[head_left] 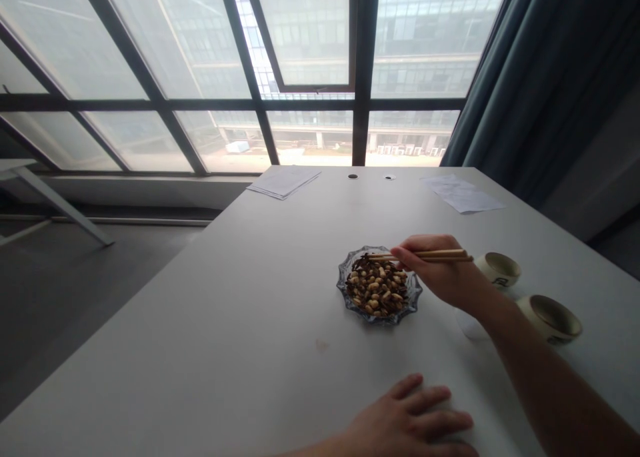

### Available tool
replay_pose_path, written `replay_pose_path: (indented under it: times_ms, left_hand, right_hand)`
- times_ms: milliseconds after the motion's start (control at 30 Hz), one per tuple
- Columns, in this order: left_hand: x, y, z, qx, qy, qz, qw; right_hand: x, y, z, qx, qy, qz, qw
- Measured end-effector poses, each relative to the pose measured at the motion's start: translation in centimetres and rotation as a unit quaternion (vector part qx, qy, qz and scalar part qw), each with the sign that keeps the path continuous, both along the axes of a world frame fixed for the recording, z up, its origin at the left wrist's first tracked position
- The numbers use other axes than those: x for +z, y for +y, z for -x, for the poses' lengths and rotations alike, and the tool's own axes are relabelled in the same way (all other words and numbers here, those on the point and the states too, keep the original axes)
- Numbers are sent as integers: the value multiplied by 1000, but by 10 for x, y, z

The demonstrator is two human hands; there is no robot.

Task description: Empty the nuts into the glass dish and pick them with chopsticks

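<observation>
A scalloped glass bowl [349, 298] stands on the white table, filled with a mix of pale nuts [376, 288] and small dark seeds or shells. My right hand [433, 267] is closed around a pair of wooden chopsticks [435, 254]. Their tips reach into the far left part of the bowl, at the dark pieces; whether they pinch one is too small to tell. Below the bowl, my left hand [413, 417] lies on the table with its fingers spread, holding nothing.
Two cream cups, a farther one [500, 270] and a nearer one [553, 320], stand right of the bowl, close beside my right forearm. Papers [284, 181] lie at the far left of the table [240, 310], and a sheet [463, 194] at the far right.
</observation>
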State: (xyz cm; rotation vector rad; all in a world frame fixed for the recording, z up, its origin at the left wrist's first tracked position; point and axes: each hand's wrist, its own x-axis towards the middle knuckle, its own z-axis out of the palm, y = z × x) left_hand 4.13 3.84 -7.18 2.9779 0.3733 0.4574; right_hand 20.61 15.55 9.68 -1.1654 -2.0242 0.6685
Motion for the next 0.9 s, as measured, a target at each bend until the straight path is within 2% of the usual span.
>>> replay_pose_path:
  times_ms: [133,267,500,700,900]
  left_hand:
    - [-1,1,1,-2,5,0,1000]
    - [1,1,0,-2,14,-23,1000]
    - [0,3,-1,13,-5,-146,989]
    - [-2,2,-1,20,-4,-159,987]
    - [2,0,0,21,2,-149,989]
  right_hand:
    - [-6,2,3,19,-20,0,1000]
    - [-7,-1,6,69,-15,64,995]
    - [-2,-2,4,2,10,54,998]
    - [-10,-3,12,39,33,85,995]
    - [-7,-2,7,-10,38,109,993]
